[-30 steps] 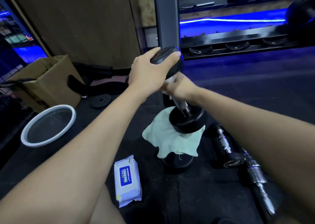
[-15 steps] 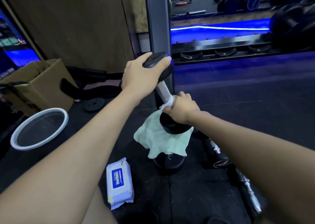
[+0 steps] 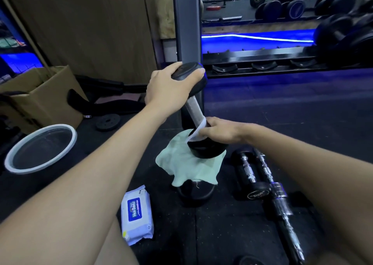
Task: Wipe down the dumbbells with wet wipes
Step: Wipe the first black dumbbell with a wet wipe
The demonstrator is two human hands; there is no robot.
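A black dumbbell (image 3: 205, 148) with a knurled steel handle stands tilted on end, its lower head resting on a pale green cloth (image 3: 181, 165) draped over another black weight. My left hand (image 3: 171, 87) grips its upper head. My right hand (image 3: 218, 132) is closed around a white wet wipe (image 3: 196, 130) at the bottom of the handle, just above the lower head. A wet wipes pack (image 3: 137, 214) lies on the floor in front of the cloth.
More dumbbells (image 3: 254, 176) and a steel bar (image 3: 286, 210) lie on the black mat to the right. A white-rimmed basin (image 3: 14, 155) and a cardboard box (image 3: 44, 95) sit at the left. A rack post (image 3: 187, 22) and dumbbell rack stand behind.
My right hand has slid the wipe down the handle from just under the upper head to the lower head. My left hand keeps its hold on the top.
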